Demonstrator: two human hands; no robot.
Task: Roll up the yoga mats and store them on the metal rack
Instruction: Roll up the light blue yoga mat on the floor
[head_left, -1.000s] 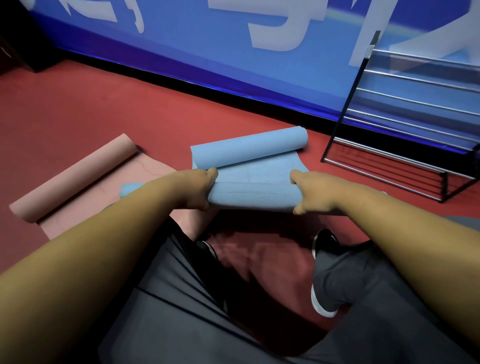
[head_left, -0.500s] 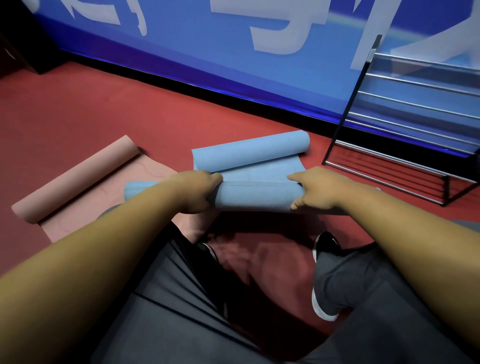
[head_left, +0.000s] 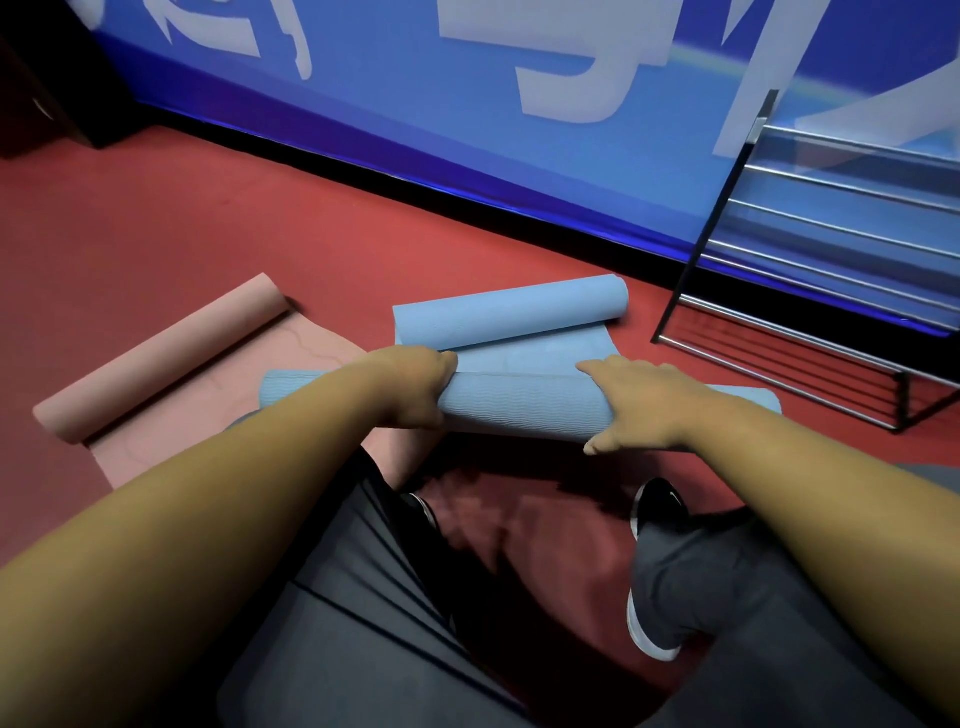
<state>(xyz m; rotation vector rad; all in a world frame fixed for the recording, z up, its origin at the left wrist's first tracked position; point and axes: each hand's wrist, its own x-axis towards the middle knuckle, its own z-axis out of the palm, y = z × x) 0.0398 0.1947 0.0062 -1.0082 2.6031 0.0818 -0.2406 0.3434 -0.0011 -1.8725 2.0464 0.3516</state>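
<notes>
The blue yoga mat (head_left: 519, 405) lies on the red floor (head_left: 260, 223) in front of the person, curled up from both ends. Its near roll sits crosswise under both hands, its far roll (head_left: 509, 314) lies just beyond, and a short flat strip joins the two.

The left hand (head_left: 410, 389) grips the near roll toward its left part, the fingers curled over the top and down the far side. The right hand (head_left: 644, 405) rests on the roll's right part with the fingers laid nearly straight across it and the thumb spread at the near edge, pressing rather than clasping.

The left end of the near roll overlaps a pink yoga mat (head_left: 156, 358), which is spread on the floor to the left with only its far end rolled.

The metal rack (head_left: 779, 358) stands to the right against the blue wall (head_left: 467, 130), apart from both mats, its bars bare where they show.

Below the arms are dark grey trousers (head_left: 363, 623) and a black shoe (head_left: 654, 519) with a pale sole.
</notes>
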